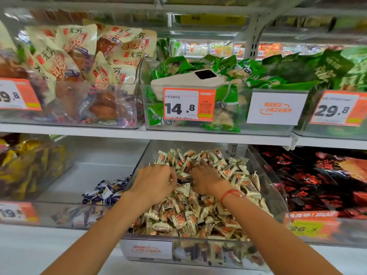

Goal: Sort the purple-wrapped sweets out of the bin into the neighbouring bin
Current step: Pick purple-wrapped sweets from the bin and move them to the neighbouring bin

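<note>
purple sweet (183,180) — between left hand (154,182), right hand (204,178)

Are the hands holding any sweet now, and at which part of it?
It cannot be told. Both the left hand and the right hand dig with curled fingers into the cream-wrapped sweets; a dark wrapper lies between them, its hold hidden.

Shop: price tags (189,104) on stocked shelves (139,133).
</note>
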Demonstrator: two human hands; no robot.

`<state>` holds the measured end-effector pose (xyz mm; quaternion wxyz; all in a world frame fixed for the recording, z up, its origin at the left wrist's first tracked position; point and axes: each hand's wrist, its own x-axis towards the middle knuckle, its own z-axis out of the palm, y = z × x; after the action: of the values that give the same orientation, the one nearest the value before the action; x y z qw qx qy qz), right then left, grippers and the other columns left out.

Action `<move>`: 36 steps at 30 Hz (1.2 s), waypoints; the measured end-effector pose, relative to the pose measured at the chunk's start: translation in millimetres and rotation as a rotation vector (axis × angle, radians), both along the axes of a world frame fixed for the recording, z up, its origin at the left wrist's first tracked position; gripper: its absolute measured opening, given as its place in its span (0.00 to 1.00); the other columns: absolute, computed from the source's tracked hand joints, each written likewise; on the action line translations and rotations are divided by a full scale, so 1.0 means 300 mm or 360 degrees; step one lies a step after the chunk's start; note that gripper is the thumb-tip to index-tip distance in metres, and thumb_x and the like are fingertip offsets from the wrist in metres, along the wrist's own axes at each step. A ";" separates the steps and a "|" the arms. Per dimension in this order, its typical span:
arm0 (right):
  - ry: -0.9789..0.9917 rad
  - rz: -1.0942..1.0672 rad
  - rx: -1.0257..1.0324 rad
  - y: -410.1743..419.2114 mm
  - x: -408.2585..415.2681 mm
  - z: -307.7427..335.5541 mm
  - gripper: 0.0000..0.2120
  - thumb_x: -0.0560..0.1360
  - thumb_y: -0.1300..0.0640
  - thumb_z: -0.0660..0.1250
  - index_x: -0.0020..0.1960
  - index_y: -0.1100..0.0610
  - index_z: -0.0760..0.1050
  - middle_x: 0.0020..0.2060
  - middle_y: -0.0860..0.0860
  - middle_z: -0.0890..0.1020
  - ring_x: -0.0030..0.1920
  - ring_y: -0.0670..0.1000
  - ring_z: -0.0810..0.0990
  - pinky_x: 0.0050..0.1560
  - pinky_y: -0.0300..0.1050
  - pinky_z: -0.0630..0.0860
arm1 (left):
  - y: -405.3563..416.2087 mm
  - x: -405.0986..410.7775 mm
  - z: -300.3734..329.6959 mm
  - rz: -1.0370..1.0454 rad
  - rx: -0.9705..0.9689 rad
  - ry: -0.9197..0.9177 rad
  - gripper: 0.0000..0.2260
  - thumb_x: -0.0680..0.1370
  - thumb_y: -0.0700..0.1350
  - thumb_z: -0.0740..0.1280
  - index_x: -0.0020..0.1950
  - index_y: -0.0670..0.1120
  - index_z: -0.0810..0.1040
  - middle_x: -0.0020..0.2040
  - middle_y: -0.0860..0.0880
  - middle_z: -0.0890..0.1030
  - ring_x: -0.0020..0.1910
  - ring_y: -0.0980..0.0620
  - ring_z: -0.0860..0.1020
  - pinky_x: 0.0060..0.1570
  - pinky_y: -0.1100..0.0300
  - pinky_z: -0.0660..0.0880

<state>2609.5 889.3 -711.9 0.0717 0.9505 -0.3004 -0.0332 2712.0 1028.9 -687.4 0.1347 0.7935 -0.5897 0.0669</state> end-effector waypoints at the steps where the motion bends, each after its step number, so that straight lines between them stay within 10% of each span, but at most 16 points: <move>1: -0.0109 0.0028 0.0100 -0.006 -0.020 0.000 0.20 0.76 0.55 0.66 0.66 0.59 0.72 0.71 0.55 0.66 0.73 0.58 0.60 0.71 0.56 0.64 | 0.008 0.004 -0.003 0.0001 0.0009 0.0014 0.08 0.79 0.53 0.62 0.55 0.57 0.78 0.53 0.56 0.82 0.51 0.53 0.79 0.53 0.55 0.75; 7: -0.1121 0.0071 0.0795 0.045 -0.199 0.039 0.12 0.69 0.45 0.74 0.44 0.54 0.83 0.50 0.51 0.82 0.49 0.49 0.78 0.49 0.48 0.74 | 0.028 -0.069 -0.005 -0.0167 -0.0142 0.0480 0.12 0.80 0.56 0.60 0.62 0.58 0.75 0.54 0.62 0.78 0.50 0.58 0.79 0.51 0.60 0.75; 11: -0.1226 0.0121 0.0823 0.119 -0.256 0.069 0.04 0.69 0.54 0.76 0.39 0.54 0.82 0.30 0.49 0.81 0.27 0.44 0.73 0.31 0.41 0.70 | 0.001 -0.175 -0.033 -0.0203 -0.0339 0.0659 0.09 0.77 0.57 0.63 0.53 0.57 0.79 0.41 0.60 0.82 0.37 0.60 0.79 0.40 0.60 0.78; 16: -0.1165 0.0089 0.0682 0.126 -0.323 0.079 0.11 0.72 0.60 0.73 0.46 0.43 0.82 0.40 0.40 0.84 0.39 0.39 0.81 0.45 0.39 0.80 | 0.037 -0.144 -0.058 -0.0119 -0.0433 0.0746 0.08 0.75 0.50 0.69 0.54 0.59 0.81 0.48 0.59 0.84 0.44 0.61 0.81 0.48 0.62 0.79; 20: -0.0776 0.0144 0.0472 0.132 -0.402 0.104 0.13 0.76 0.59 0.68 0.45 0.39 0.81 0.42 0.37 0.82 0.43 0.37 0.79 0.48 0.36 0.78 | 0.120 -0.070 -0.069 -0.0033 -0.0273 0.0406 0.10 0.76 0.55 0.66 0.56 0.60 0.80 0.46 0.59 0.83 0.32 0.65 0.78 0.34 0.72 0.73; 28: -0.0660 0.0186 0.0362 0.206 -0.300 0.107 0.11 0.78 0.47 0.64 0.59 0.46 0.78 0.55 0.40 0.80 0.53 0.40 0.77 0.62 0.45 0.74 | 0.187 -0.040 -0.117 -0.0062 -0.0092 0.0185 0.12 0.75 0.59 0.67 0.58 0.62 0.78 0.55 0.60 0.81 0.47 0.61 0.80 0.49 0.62 0.75; 32: -0.0121 0.0012 0.0229 0.234 -0.181 0.048 0.27 0.72 0.33 0.64 0.63 0.51 0.74 0.61 0.49 0.77 0.66 0.53 0.71 0.67 0.53 0.68 | 0.200 -0.035 -0.145 -0.0027 -0.0180 0.0218 0.11 0.76 0.57 0.66 0.59 0.61 0.79 0.56 0.59 0.81 0.52 0.58 0.79 0.48 0.59 0.76; 36: -0.0057 -0.0029 0.0437 0.228 -0.158 0.050 0.23 0.72 0.46 0.72 0.64 0.53 0.74 0.59 0.50 0.78 0.62 0.53 0.74 0.63 0.49 0.70 | 0.208 -0.045 -0.164 0.0003 -0.0341 0.0232 0.10 0.77 0.54 0.66 0.58 0.60 0.79 0.52 0.59 0.82 0.47 0.58 0.80 0.43 0.61 0.76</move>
<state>2562.1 957.7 -697.0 -0.0648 0.9491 -0.3028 -0.0577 2698.4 1091.4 -736.7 0.2611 0.7780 -0.5669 0.0718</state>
